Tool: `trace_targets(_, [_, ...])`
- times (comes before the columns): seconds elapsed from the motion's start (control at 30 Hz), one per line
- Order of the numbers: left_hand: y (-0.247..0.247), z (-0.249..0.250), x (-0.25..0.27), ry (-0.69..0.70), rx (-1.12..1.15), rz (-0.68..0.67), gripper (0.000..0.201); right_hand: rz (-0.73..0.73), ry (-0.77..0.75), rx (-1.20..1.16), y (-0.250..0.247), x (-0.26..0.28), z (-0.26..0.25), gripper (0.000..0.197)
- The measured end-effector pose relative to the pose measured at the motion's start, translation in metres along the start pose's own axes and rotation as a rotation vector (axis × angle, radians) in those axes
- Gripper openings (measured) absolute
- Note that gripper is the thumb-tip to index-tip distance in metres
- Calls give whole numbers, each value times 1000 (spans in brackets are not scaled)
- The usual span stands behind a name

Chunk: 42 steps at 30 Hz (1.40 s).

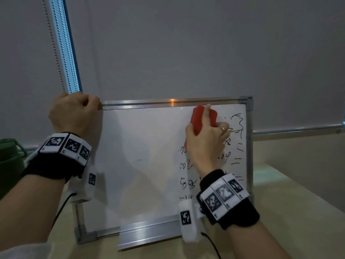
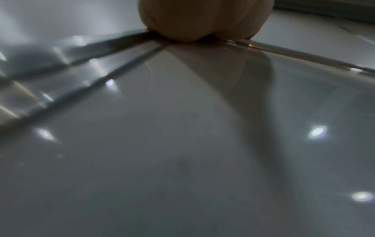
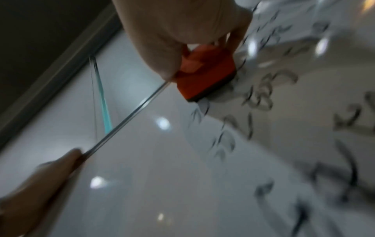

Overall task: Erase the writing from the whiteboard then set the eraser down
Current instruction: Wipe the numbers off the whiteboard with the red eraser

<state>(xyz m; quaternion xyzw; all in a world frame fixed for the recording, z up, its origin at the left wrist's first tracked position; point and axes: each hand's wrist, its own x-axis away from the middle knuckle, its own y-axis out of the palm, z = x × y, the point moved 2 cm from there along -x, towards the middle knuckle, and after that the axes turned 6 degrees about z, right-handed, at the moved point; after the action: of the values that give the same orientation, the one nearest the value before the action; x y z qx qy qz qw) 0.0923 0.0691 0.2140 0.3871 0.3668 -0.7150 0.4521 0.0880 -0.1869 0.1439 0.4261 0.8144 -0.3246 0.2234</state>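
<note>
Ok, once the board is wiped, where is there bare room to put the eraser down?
Bare tabletop lies right of the whiteboard, out to the table's right edge. The ledge along the board's bottom frame is also bare. It is crowded at the front, where both forearms and the wrist cables cross.

My three cameras, all on the whiteboard (image 1: 141, 156)

My head view looks forward and down at it; each wrist view skims close along its surface toward my fingers, and the right one shares the eraser (image 3: 205, 75) and writing (image 1: 237, 137).
</note>
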Motion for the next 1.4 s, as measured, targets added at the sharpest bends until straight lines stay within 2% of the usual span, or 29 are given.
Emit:
trace_targets(0.17, [7, -8, -4, 10, -33, 33, 37, 87, 395, -195, -26, -40, 40, 68])
trace_targets(0.23, [12, -13, -6, -5, -25, 48, 38, 72, 355, -180, -21, -27, 27, 69])
trace_targets(0.33, [17, -18, -8, -12, -44, 60, 39, 2, 154, -123, -5, 1, 14, 72])
trace_targets(0.37, [18, -19, -8, -12, -47, 61, 40, -7, 133, -118, -5, 3, 17, 72])
trace_targets(0.43, [17, -20, -9, -7, -35, 64, 42, 20, 206, -147, -16, -13, 28, 71])
trace_targets(0.53, [14, -17, -9, 7, -12, 68, 40, 76, 443, -273, -31, -38, 36, 68])
trace_targets(0.57, [14, -16, -9, 16, -14, 63, 41, 79, 476, -290, -30, -37, 32, 68])
trace_targets(0.63, [13, -15, -9, 18, -22, 47, 42, 40, 419, -272, -21, -16, 12, 70])
trace_targets(0.73, [12, -13, -7, -3, -15, 29, 43, -85, 170, -203, 5, 33, -17, 74])
trace_targets(0.8, [10, -11, -6, -8, -6, 27, 41, -97, 127, -182, 11, 44, -19, 76])
trace_targets(0.87, [9, -10, -5, -4, -9, 34, 40, -46, 222, -217, 1, 25, -7, 74])
trace_targets(0.97, [8, -12, -6, 9, -12, 43, 40, 61, 508, -336, -25, -17, 20, 70])
trace_targets(1.03, [8, -13, -7, 13, -12, 48, 42, 95, 631, -388, -33, -26, 25, 70])
trace_targets(1.1, [8, -12, -6, 14, -13, 45, 43, 89, 640, -416, -26, -14, 11, 70])
trace_targets(1.23, [6, -9, -2, 16, 3, 70, 39, 12, 559, -442, -1, 18, -1, 73])
trace_targets(1.4, [5, -9, -1, 25, 20, 55, 37, 151, 759, -391, -30, -16, 50, 65])
